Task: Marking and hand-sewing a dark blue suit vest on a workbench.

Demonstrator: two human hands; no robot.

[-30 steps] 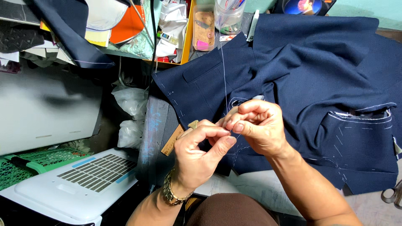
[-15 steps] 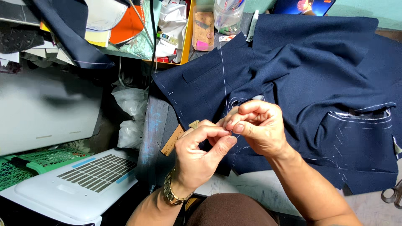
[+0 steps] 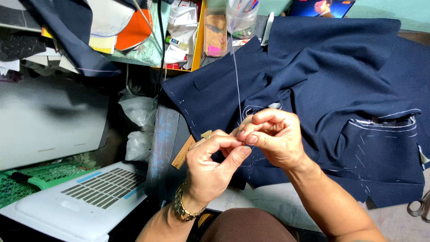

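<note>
**Both hands pinch a white thread above navy cloth**

The left hand (image 3: pixel 210 166) and the right hand (image 3: pixel 273 139) meet fingertip to fingertip over the navy garment (image 3: pixel 322 89), each closed to a narrow pinch. Between them runs a thin white thread (image 3: pixel 236 76), which rises straight from the pinch toward the far edge of the garment (whether a needle sits in the fingers is too small to tell). The left wrist wears a gold-coloured watch band (image 3: pixel 181 207).

The garment lies spread across the table, marked with white basting stitches; its pocket piece (image 3: pixel 380 134) lies to the right of the hands. Under the garment's near-left edge, just beside the left hand, pokes out a wooden ruler (image 3: pixel 184 152). Beyond the garment's far-left corner stand 2 clear plastic containers (image 3: pixel 216 33), one of them holding pens. At the garment's near-right corner, at the frame edge, lies a pair of scissors (image 3: pixel 420 207). Well left of the garment, lower down, sit a white vented appliance cover (image 3: pixel 85 197) and a green plastic basket (image 3: pixel 27 183).
</note>
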